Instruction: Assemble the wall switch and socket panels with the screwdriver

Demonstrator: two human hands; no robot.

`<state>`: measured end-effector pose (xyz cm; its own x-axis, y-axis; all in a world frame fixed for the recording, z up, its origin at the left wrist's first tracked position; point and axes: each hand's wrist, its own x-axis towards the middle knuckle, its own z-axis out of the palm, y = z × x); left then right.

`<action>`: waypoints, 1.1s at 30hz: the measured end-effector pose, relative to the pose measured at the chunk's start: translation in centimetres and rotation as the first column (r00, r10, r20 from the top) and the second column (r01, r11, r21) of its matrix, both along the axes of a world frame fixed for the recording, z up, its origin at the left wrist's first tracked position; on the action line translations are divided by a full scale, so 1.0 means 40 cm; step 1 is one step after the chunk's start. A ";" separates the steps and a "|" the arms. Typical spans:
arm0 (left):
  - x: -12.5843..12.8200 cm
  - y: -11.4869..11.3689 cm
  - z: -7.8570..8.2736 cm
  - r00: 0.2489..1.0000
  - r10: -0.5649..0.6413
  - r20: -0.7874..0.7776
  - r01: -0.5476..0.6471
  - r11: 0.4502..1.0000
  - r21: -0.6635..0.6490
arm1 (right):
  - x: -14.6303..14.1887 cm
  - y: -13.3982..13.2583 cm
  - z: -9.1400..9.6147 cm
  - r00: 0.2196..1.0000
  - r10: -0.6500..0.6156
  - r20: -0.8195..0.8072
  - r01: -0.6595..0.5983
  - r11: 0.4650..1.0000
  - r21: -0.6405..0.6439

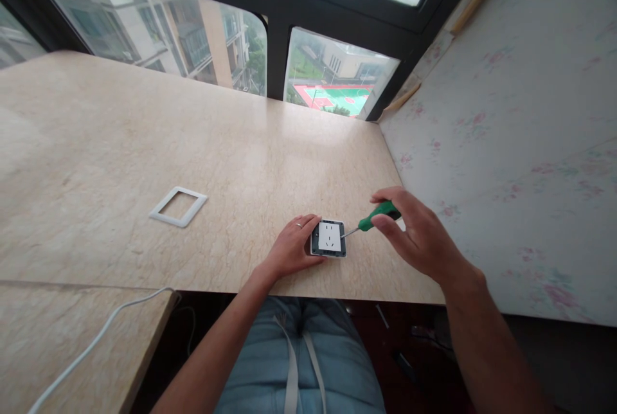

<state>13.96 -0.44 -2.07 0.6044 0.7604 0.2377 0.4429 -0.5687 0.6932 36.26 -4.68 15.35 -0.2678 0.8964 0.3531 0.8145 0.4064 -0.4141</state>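
A wall socket point(330, 237) with a white face and a dark surround rests on the stone ledge near its front edge. My left hand point(295, 245) grips it from the left, fingers along the far side and thumb at the near side. My right hand point(418, 233) is closed around the green handle of a screwdriver point(380, 215). The screwdriver's metal tip meets the right side of the socket; whether it sits in a screw is too small to tell. Farther left on the ledge lies a white square cover frame point(191, 213), apart from both hands.
The beige ledge point(231, 163) runs back to dark-framed windows point(278, 47). A wall with floral paper point(482, 163) bounds the right side. At lower left a white cable point(103, 330) crosses a lower-left slab point(43, 330).
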 end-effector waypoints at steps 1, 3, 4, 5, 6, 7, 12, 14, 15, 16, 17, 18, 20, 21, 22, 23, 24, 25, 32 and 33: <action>0.000 0.000 0.001 1.000 -0.001 -0.001 0.001 1.000 0.001 | 0.000 -0.004 0.004 0.998 0.030 -0.061 -0.034 0.997 -0.070; 0.000 0.001 0.002 1.000 -0.003 -0.002 0.003 1.000 0.005 | 0.000 -0.011 0.008 0.979 0.081 -0.188 -0.118 0.974 -0.192; 0.000 0.001 0.003 1.000 -0.005 -0.002 0.005 1.000 0.007 | 0.001 -0.013 0.008 0.964 0.100 -0.247 -0.158 0.960 -0.229; 0.000 0.001 0.003 1.000 -0.006 -0.001 0.006 1.000 0.009 | 0.003 -0.015 0.007 0.948 0.113 -0.297 -0.193 0.948 -0.254; 0.000 0.001 0.004 1.000 -0.006 0.000 0.006 1.000 0.010 | 0.005 -0.016 0.004 0.932 0.121 -0.341 -0.220 0.938 -0.269; 0.000 0.001 0.004 1.000 -0.006 0.002 0.006 1.000 0.010 | 0.007 -0.015 0.001 0.920 0.129 -0.371 -0.240 0.932 -0.273; 0.000 0.000 0.003 1.000 -0.004 0.000 0.004 1.000 -0.004 | 0.016 0.009 -0.019 0.984 0.066 -0.165 -0.079 0.994 -0.074; -0.001 0.001 0.003 1.000 -0.002 -0.001 0.002 1.000 -0.006 | 0.017 0.020 -0.024 0.999 0.004 -0.039 -0.001 0.998 0.062; -0.001 0.001 0.003 1.000 -0.001 -0.002 0.001 1.000 -0.007 | 0.016 0.024 -0.025 1.000 -0.005 -0.010 0.006 0.995 0.097; -0.001 0.001 0.003 1.000 0.000 -0.002 0.000 1.000 -0.008 | 0.015 0.025 -0.025 1.000 0.005 -0.002 -0.004 0.995 0.098; -0.001 0.001 0.004 1.000 -0.001 -0.002 0.001 1.000 -0.009 | 0.014 0.025 -0.023 1.000 0.024 -0.016 -0.023 0.997 0.075; -0.001 0.001 0.004 1.000 -0.001 -0.003 0.001 1.000 -0.009 | 0.014 0.022 -0.019 0.998 0.046 -0.047 -0.045 0.998 0.035; -0.001 0.000 0.006 1.000 0.001 -0.005 -0.001 1.000 -0.007 | 0.014 0.013 -0.008 0.988 0.088 -0.128 -0.095 0.994 -0.051; -0.001 0.000 0.006 1.000 0.001 -0.007 -0.001 1.000 -0.007 | 0.015 0.008 -0.002 0.980 0.107 -0.165 -0.123 0.988 -0.091; -0.001 0.000 0.006 1.000 0.002 -0.008 -0.002 1.000 -0.006 | 0.017 0.004 0.004 0.972 0.123 -0.200 -0.151 0.980 -0.129; 0.000 0.000 0.006 1.000 0.002 -0.008 -0.002 1.000 -0.006 | 0.019 0.000 0.009 0.963 0.138 -0.231 -0.179 0.970 -0.166; 0.000 -0.001 0.006 1.000 0.001 -0.008 -0.001 1.000 -0.006 | 0.021 -0.003 0.013 0.954 0.150 -0.259 -0.206 0.957 -0.206; 0.000 -0.001 0.006 1.000 0.000 -0.007 0.000 1.000 -0.005 | 0.023 -0.004 0.016 0.947 0.154 -0.282 -0.225 0.944 -0.243; -0.001 -0.001 0.004 1.000 0.006 -0.019 -0.006 1.000 -0.005 | 0.007 0.009 -0.009 0.996 -0.089 -0.022 0.088 0.995 -0.042; -0.001 -0.001 0.004 1.000 0.005 -0.018 -0.005 1.000 -0.003 | 0.002 0.010 -0.015 0.992 -0.126 0.018 0.126 0.992 0.011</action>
<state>13.93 -0.48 -1.90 0.6050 0.7638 0.2248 0.4577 -0.5646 0.6868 36.35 -4.28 14.75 -0.1601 0.9198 0.3584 0.8670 0.3046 -0.3944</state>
